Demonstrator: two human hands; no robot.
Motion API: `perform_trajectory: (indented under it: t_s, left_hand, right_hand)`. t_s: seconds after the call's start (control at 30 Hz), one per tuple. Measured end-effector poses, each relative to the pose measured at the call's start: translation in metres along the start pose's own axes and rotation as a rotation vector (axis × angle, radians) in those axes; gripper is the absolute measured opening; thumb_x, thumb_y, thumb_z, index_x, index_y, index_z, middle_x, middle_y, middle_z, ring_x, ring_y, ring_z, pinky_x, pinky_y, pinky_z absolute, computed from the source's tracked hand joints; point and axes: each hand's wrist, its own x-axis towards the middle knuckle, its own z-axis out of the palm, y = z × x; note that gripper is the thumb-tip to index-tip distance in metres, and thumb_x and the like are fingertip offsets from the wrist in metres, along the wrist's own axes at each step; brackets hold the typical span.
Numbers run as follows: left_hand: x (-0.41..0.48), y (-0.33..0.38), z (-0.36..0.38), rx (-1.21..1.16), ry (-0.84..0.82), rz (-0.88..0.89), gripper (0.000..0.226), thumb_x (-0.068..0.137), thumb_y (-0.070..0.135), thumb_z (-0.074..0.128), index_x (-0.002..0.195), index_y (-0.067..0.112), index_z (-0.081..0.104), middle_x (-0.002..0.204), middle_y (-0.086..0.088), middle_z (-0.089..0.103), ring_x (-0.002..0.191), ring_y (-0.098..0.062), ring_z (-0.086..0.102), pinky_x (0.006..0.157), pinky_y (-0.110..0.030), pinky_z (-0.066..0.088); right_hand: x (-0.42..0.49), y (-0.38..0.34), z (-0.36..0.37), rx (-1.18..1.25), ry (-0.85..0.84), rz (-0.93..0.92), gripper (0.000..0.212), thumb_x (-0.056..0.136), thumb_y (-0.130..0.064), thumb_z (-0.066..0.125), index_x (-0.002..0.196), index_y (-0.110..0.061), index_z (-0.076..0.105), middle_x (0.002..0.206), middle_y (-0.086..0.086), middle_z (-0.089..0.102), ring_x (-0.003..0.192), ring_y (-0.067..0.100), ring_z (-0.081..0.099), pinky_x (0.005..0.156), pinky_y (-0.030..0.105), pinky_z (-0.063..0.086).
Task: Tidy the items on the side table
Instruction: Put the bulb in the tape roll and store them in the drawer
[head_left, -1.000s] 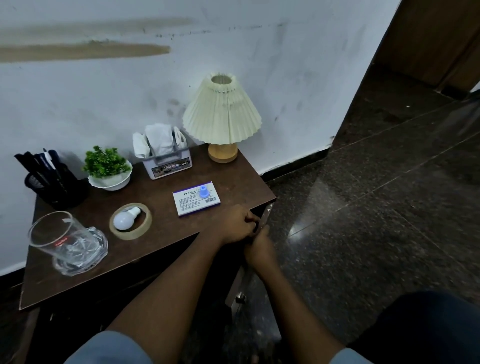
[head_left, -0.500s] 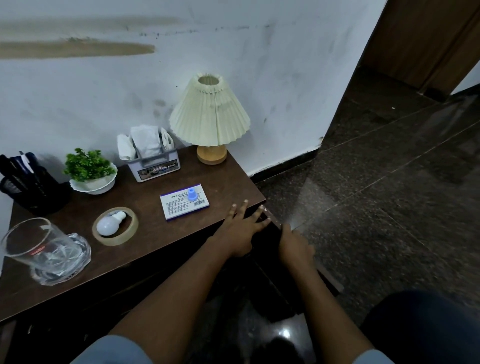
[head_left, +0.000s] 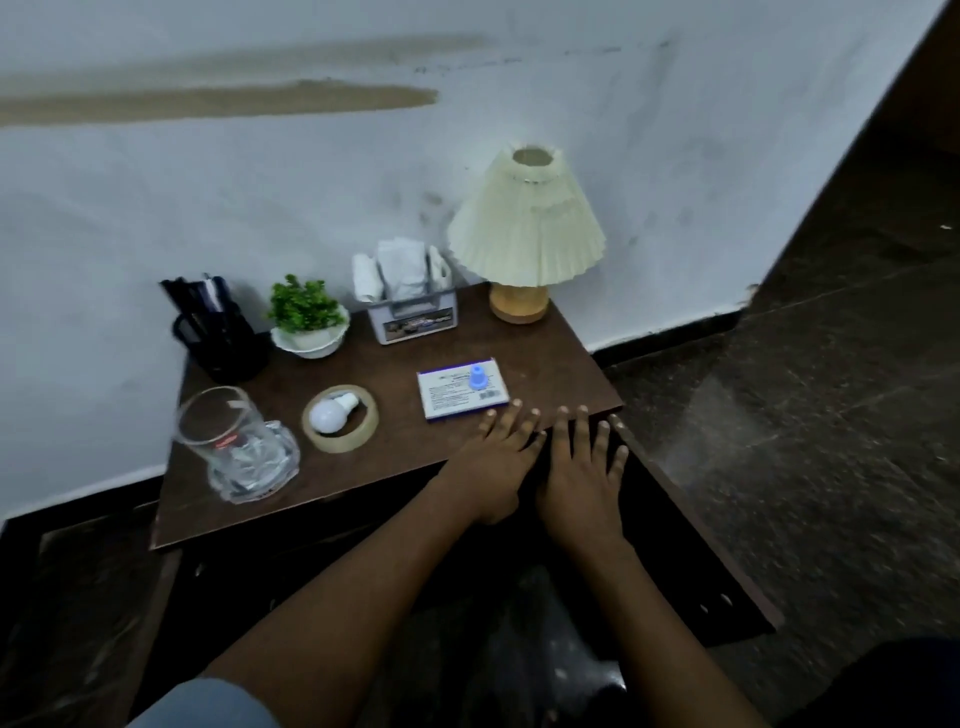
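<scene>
On the brown side table lie a white and blue flat box with a small blue cap on it, a tape roll with a white bulb inside, and a glass jar on a glass ashtray. Along the wall stand a black pen holder, a small plant, a tissue box and a lamp. My left hand and right hand lie flat side by side at the table's front right corner, fingers spread, holding nothing.
The cabinet door below the table's right end stands swung open toward me, over the dark polished floor. A white stained wall runs behind the table. A brown door frame is at the far right.
The cabinet door has swung wide open. My hands left the door edge and moved up, flat and spread, to the table's front right corner. The view pulled back and shifted.
</scene>
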Motion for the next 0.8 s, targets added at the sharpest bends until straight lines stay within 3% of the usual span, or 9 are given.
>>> perform_trajectory:
  t_s: [0.2,0.3,0.37,0.5,0.57,0.63,0.7,0.8]
  left_hand:
    - [-0.074,-0.035,-0.016,-0.146,0.133,-0.013,0.069,0.096,0.013,0.049,0.162,0.012,0.03,0.172,-0.009,0.019,0.16,-0.029,0.005,0.129,-0.043,0.007]
    - [-0.11,-0.059,-0.05,-0.163,0.407,-0.026,0.046,0.089,0.009,0.05,0.131,-0.002,0.066,0.145,-0.021,0.059,0.143,-0.04,0.047,0.121,-0.046,0.033]
    - [-0.135,-0.083,-0.073,-0.116,0.638,-0.105,0.037,0.084,0.01,0.053,0.109,-0.003,0.076,0.128,-0.023,0.07,0.13,-0.043,0.059,0.112,-0.046,0.045]
    - [-0.191,-0.134,-0.102,-0.014,0.91,-0.43,0.037,0.076,0.008,0.063,0.111,0.004,0.073,0.131,-0.017,0.065,0.132,-0.041,0.051,0.114,-0.045,0.04]
    - [-0.216,-0.15,-0.1,-0.144,1.046,-0.579,0.039,0.074,0.011,0.059,0.112,0.008,0.067,0.127,-0.009,0.064,0.127,-0.032,0.051,0.108,-0.041,0.04]
    - [-0.236,-0.161,-0.088,-0.445,1.139,-0.738,0.036,0.079,0.016,0.051,0.114,0.013,0.059,0.121,-0.003,0.061,0.119,-0.027,0.051,0.1,-0.041,0.042]
    - [-0.246,-0.171,-0.076,-0.742,1.086,-0.905,0.032,0.086,0.015,0.048,0.118,0.014,0.054,0.119,-0.008,0.062,0.113,-0.032,0.056,0.094,-0.044,0.047]
    - [-0.255,-0.188,-0.048,-0.774,0.645,-1.025,0.036,0.09,0.014,0.061,0.126,0.01,0.054,0.131,-0.015,0.062,0.119,-0.033,0.06,0.101,-0.042,0.049]
  right_hand:
    - [-0.007,-0.079,0.006,0.111,0.068,-0.196,0.085,0.094,-0.03,0.054,0.163,-0.011,0.009,0.17,0.016,0.007,0.157,0.039,0.005,0.124,0.059,0.009]
    - [-0.016,-0.119,0.008,0.273,0.114,-0.286,0.079,0.094,-0.024,0.055,0.161,-0.006,0.018,0.168,0.017,0.019,0.156,0.037,0.012,0.126,0.052,0.007]
    - [-0.022,-0.143,0.01,0.351,0.129,-0.364,0.077,0.093,-0.022,0.059,0.16,-0.005,0.025,0.166,0.014,0.027,0.156,0.036,0.017,0.127,0.048,0.008]
    - [-0.034,-0.193,0.014,0.656,-0.001,-0.54,0.076,0.094,-0.021,0.067,0.158,-0.005,0.03,0.164,0.012,0.032,0.154,0.032,0.022,0.125,0.044,0.021]
    - [-0.036,-0.219,0.013,0.799,-0.059,-0.557,0.081,0.092,-0.021,0.072,0.158,-0.005,0.029,0.162,0.013,0.034,0.152,0.025,0.028,0.123,0.04,0.028]
    - [-0.035,-0.248,0.01,0.92,-0.124,-0.511,0.091,0.089,-0.023,0.076,0.161,-0.01,0.022,0.163,0.008,0.032,0.15,0.015,0.028,0.12,0.032,0.027]
    - [-0.035,-0.274,0.006,1.007,-0.159,-0.461,0.101,0.084,-0.022,0.081,0.162,-0.014,0.017,0.163,0.004,0.033,0.146,0.009,0.031,0.117,0.026,0.029]
    - [-0.029,-0.298,0.007,1.078,-0.171,-0.405,0.111,0.076,-0.014,0.087,0.162,-0.011,0.016,0.159,0.009,0.039,0.145,0.018,0.041,0.119,0.039,0.037]
